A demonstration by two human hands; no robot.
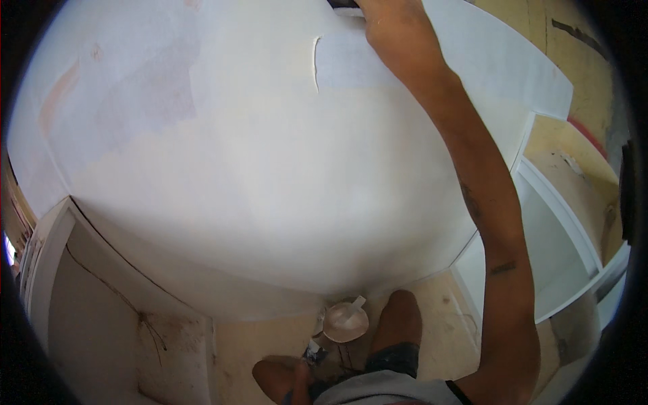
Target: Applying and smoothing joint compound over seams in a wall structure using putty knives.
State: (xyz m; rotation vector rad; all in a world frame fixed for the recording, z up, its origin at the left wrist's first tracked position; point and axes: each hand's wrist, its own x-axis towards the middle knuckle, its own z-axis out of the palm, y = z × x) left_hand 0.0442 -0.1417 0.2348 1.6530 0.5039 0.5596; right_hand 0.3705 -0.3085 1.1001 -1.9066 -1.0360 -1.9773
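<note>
My right arm stretches up across a large white panel. At the top edge, my right hand is closed on a putty knife, dark with a pale edge and partly cut off by the frame. The knife lies against the panel. Left of my wrist, a thin raised ridge of white putty stands on the surface. Low down by my thigh, my left hand is closed around a small, putty-smeared tool, whose exact kind is unclear. Close by, a round bowl contains a white spatula.
White-edged open compartments flank the panel, one at the left and one at the right. Thin dark wires hang inside the left one. A yellowish wall rises at the upper right. My knees are beside the bowl.
</note>
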